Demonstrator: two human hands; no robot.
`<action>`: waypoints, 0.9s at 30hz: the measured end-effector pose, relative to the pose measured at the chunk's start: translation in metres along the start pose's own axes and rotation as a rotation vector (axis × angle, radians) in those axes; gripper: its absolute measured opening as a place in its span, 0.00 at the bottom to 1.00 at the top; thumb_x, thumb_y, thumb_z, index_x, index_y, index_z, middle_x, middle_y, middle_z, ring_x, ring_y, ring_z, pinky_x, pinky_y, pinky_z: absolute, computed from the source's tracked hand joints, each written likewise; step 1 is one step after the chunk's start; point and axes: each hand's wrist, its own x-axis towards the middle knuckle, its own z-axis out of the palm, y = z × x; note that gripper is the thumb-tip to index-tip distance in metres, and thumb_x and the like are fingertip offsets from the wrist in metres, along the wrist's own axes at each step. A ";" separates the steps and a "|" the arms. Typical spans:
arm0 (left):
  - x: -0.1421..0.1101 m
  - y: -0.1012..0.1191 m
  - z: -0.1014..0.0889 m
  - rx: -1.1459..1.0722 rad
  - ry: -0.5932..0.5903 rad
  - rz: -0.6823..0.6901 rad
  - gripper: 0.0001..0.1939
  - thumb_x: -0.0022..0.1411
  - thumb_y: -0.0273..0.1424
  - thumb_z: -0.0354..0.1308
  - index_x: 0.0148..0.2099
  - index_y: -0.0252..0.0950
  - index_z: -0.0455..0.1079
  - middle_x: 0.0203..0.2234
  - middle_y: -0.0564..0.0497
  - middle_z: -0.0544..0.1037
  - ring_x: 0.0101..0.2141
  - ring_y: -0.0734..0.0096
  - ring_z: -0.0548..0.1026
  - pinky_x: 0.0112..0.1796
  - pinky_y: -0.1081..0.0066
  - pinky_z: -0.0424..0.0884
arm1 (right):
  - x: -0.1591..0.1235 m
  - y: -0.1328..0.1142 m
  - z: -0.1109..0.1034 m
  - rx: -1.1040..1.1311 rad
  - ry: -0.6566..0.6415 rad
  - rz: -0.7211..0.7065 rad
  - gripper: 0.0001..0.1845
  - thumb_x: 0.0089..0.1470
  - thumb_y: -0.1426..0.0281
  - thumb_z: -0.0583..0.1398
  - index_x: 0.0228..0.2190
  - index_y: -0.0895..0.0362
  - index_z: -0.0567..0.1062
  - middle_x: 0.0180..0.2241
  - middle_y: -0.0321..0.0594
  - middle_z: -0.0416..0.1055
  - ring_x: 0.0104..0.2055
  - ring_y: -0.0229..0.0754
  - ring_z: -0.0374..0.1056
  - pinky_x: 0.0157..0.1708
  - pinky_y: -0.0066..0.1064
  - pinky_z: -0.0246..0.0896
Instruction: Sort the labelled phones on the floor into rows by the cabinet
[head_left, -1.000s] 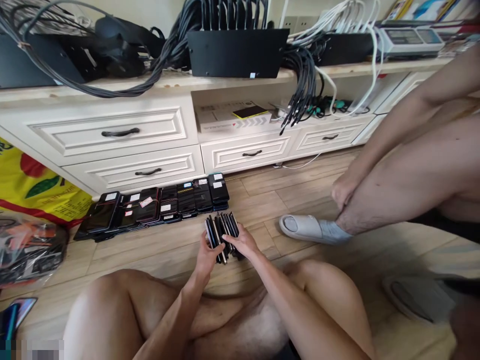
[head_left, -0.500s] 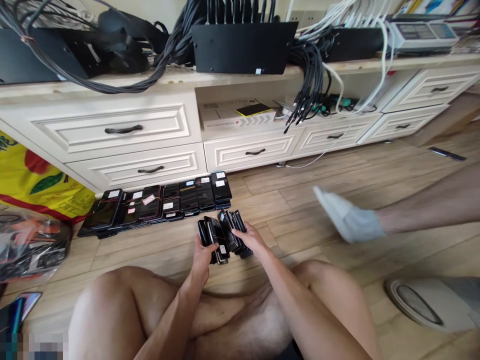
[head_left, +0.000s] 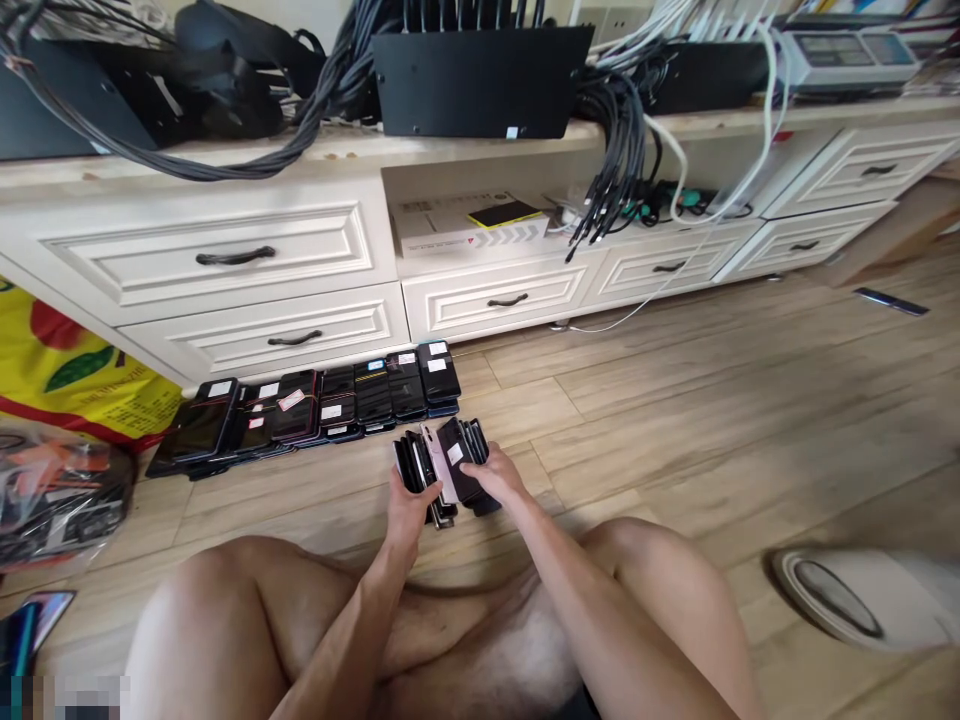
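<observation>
I sit on a wooden floor with my knees up. Both hands hold a bundle of dark smartphones [head_left: 442,460] standing on edge just above the floor. My left hand [head_left: 409,510] grips the left side of the bundle from below. My right hand [head_left: 495,475] wraps its right side, fingers on a tilted phone with a small white label. Just beyond lies a row of labelled black phones [head_left: 315,405], laid flat in overlapping stacks along the foot of the cabinet.
A white drawer cabinet [head_left: 285,260] runs across the back, with black charging hubs [head_left: 472,85] and bundles of cables on top. A yellow printed bag [head_left: 67,375] and a plastic bag [head_left: 60,500] lie at left. A white slipper [head_left: 862,600] sits at right.
Another person's arm, leg and slippered foot at the right have left the view. In my hands the phones have fanned and tilted, one labelled phone now leaning forward.
</observation>
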 end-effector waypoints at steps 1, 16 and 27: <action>0.000 0.000 0.000 -0.006 -0.001 0.001 0.35 0.47 0.29 0.75 0.56 0.39 0.65 0.45 0.47 0.80 0.45 0.62 0.79 0.49 0.63 0.75 | 0.001 -0.001 -0.002 -0.007 0.003 -0.001 0.20 0.52 0.59 0.68 0.44 0.54 0.75 0.41 0.43 0.81 0.45 0.51 0.77 0.42 0.35 0.69; -0.002 0.004 0.000 -0.037 0.007 0.011 0.35 0.45 0.28 0.76 0.54 0.38 0.66 0.46 0.47 0.80 0.47 0.61 0.78 0.51 0.63 0.74 | -0.009 -0.033 -0.001 -0.274 -0.017 0.035 0.30 0.55 0.63 0.63 0.58 0.57 0.68 0.40 0.49 0.80 0.44 0.54 0.76 0.42 0.37 0.66; -0.005 0.002 0.004 0.006 -0.106 0.048 0.44 0.45 0.32 0.77 0.62 0.38 0.61 0.51 0.44 0.77 0.51 0.58 0.76 0.52 0.62 0.73 | -0.016 -0.043 0.013 -0.292 -0.073 -0.003 0.58 0.45 0.46 0.71 0.67 0.58 0.57 0.60 0.61 0.67 0.61 0.64 0.67 0.54 0.44 0.65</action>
